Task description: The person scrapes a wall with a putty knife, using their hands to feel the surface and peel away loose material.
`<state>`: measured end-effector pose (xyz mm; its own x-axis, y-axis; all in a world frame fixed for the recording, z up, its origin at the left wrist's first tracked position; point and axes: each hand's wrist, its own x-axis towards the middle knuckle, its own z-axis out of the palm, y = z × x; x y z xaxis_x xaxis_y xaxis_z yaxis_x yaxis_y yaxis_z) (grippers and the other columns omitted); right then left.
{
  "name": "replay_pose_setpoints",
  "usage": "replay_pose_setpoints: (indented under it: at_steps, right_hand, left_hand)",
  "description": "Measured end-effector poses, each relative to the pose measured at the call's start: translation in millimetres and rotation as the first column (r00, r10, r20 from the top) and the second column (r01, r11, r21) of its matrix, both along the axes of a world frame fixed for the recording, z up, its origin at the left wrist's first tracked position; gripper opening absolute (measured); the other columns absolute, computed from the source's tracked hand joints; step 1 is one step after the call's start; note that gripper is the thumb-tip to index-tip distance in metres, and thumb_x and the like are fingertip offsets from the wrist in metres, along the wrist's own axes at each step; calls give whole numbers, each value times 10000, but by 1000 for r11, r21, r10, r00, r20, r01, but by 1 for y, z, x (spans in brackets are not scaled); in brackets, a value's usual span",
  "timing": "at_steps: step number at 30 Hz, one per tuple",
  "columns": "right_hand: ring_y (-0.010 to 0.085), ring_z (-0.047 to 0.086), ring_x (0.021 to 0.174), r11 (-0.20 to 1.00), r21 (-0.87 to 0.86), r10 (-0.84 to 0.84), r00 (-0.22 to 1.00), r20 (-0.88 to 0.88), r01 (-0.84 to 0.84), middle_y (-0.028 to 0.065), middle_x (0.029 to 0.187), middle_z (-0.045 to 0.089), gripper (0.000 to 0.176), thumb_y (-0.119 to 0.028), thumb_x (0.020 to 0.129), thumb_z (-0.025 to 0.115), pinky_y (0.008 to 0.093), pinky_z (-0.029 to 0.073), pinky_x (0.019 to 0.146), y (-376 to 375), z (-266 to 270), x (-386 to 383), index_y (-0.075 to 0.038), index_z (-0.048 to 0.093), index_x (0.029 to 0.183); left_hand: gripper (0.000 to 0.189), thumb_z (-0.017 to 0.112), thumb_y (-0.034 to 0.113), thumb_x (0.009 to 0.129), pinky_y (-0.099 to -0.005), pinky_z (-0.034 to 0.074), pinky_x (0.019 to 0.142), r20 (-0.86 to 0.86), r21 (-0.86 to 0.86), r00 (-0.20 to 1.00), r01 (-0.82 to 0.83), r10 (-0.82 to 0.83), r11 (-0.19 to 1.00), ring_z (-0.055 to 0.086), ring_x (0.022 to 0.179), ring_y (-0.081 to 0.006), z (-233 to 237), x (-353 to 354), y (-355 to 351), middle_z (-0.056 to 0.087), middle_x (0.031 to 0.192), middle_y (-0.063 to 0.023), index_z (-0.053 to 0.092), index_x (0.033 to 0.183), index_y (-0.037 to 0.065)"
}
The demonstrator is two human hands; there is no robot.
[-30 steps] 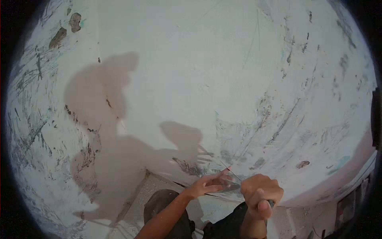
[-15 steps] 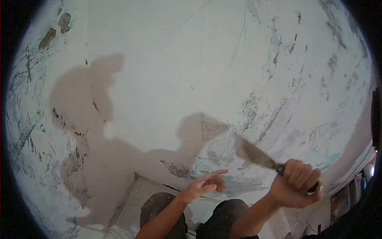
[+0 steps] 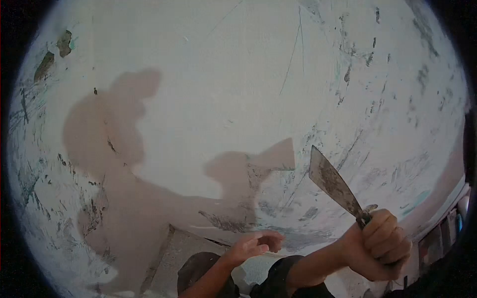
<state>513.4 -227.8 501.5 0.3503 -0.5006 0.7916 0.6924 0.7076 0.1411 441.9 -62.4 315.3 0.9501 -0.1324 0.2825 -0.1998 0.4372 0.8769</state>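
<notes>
A putty knife (image 3: 334, 181) with a wide, stained metal blade points up and to the left, its blade close in front of the patchy white wall (image 3: 208, 109). My right hand (image 3: 380, 248) is wrapped round its handle, most of which the fingers hide. Low in the middle, my left hand (image 3: 256, 246) hangs before the wall's base with nothing in it. Its fingers are loosely bent, the thumb apart from them.
Scraped grey marks and gouges cover much of the wall, with bare patches (image 3: 64, 43) at the upper left. My knees (image 3: 198, 270) are below, near the floor. Several items (image 3: 447, 228) stand at the right edge. My shadow falls across the left side.
The putty knife has turned more upright and shifted right, as my right hand moved slightly down and right. My left hand's stretched fingers have bent inward. The view has shifted a little.
</notes>
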Motion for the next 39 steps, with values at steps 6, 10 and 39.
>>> replay_pose_setpoints:
  at_steps: [6, 10, 39]
  right_hand:
    - [54, 194, 302, 989, -150, 14, 996, 85, -2, -43, 373, 267, 445, -291, 927, 408, 217, 216, 308, -5, -4, 30, -177, 258, 524]
    - [49, 190, 294, 993, -111, 54, 995, 82, -45, -48, 374, 263, 435, -297, 905, 417, 209, 202, 308, -14, -3, 26, -186, 261, 515]
    - [64, 245, 293, 983, -173, 79, 986, 148, -52, -26, 386, 309, 440, -317, 892, 475, 227, 212, 294, -5, -9, 26, -144, 298, 528]
  left_hand:
    - [510, 601, 318, 936, -370, 437, 905, 47, -31, 997, -55, 57, 998, 562, 991, -196, -4, -4, 1, 609, 1043, -104, 536, 1277, -56]
    - [519, 607, 328, 936, -372, 444, 891, 10, -39, 1000, -23, 23, 999, 567, 973, -197, -13, -3, 8, 616, 1037, -105, 537, 1271, -62]
    - [446, 591, 319, 928, -377, 446, 833, -23, 32, 986, -166, 166, 986, 575, 913, -221, -1, 2, 0, 622, 964, -121, 581, 1174, -53]
